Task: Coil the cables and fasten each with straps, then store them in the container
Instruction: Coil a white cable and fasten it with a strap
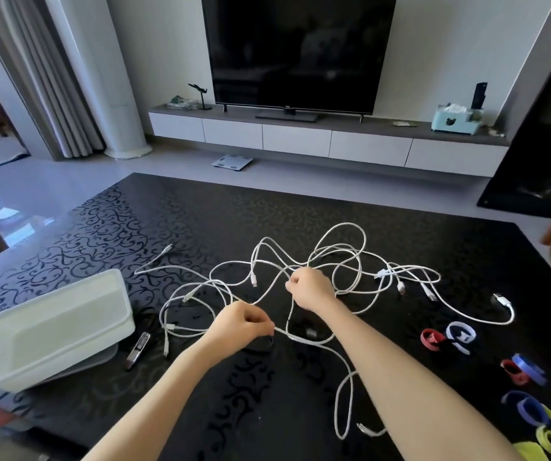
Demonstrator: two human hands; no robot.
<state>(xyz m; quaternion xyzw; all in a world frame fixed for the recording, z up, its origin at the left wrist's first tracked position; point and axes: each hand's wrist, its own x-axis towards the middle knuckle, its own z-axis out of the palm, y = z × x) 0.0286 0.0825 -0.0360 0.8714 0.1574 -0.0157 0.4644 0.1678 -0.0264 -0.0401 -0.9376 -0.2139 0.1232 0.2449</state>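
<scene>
Zero cables coiled as things lie: the white cables [340,261] form one loose tangle mid-surface [201,211], strands crossing, none fastened, none in the container [51,361]. Step in hand, as judged: working one cable out of the tangle, i.e. pre-coil stage. Task approx. at its start.

Left grip [244,322]: fingers curled, pinching a white strand at the near edge of the tangle. Right grip [309,289]: closed round strands at the tangle's centre, knuckles up. The two are near each other. Whether both hold the same cable cannot be told.

Next move calls for drawing one cable free w/o tightening the crossings, finding a plug end, then winding even loops. The straps [530,369] lie at the right side of the surface, so one grip will have to let go to fetch one while the other keeps the coil together.

Counts:
- cables: exact no. cannot be told. Approx. ten plug ends show, so perhaps five, est. only.
- straps: seven or so, well apart from the container. 2 red, 1 pale, 2 blue, min. 2 yellow. Yellow ones are cut by the frame edge.
- container: 1, white, open, no cable inside, at left, tilted, resting on what seems its lid [101,361].
- misc.: 1 small dark stick-shaped item [137,347] just beside the container, ID unclear.
</scene>
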